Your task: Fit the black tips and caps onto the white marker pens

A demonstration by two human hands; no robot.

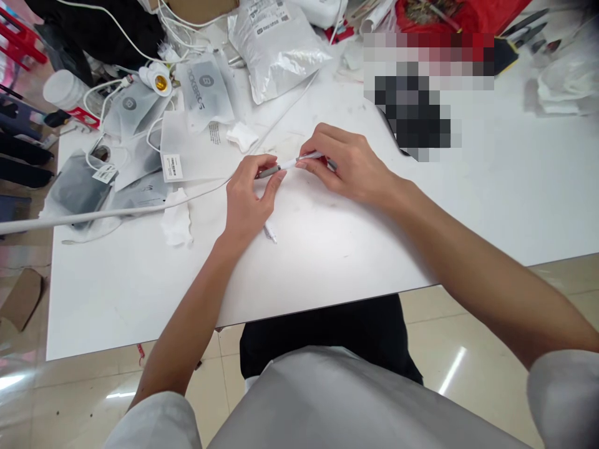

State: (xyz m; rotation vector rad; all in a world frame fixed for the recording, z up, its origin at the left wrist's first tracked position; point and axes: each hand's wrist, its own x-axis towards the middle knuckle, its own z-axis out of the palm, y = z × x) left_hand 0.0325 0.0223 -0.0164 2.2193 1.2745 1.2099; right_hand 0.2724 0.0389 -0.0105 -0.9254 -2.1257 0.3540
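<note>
Both hands meet over the white table, pinching a slim white and grey pen (288, 164) held nearly level. My left hand (250, 196) is closed on its dark grey end, thumb and fingertips pressed around it. On the white part, my right hand (349, 162) is closed too, with a grey piece showing between its fingers. Part of the pen is hidden by the fingers of each hand. Beneath my left hand, a small white pointed piece (271, 232) lies on the table, partly covered by the wrist.
Frosted plastic pouches (201, 146) and cables crowd the left of the table (327, 249). A silver-white bag (281, 53) sits at the back. Crumpled tissue (178, 218) lies left of my hands. Right of them is a dark, pixelated object (412, 115), and a red bag (505, 12) stands behind.
</note>
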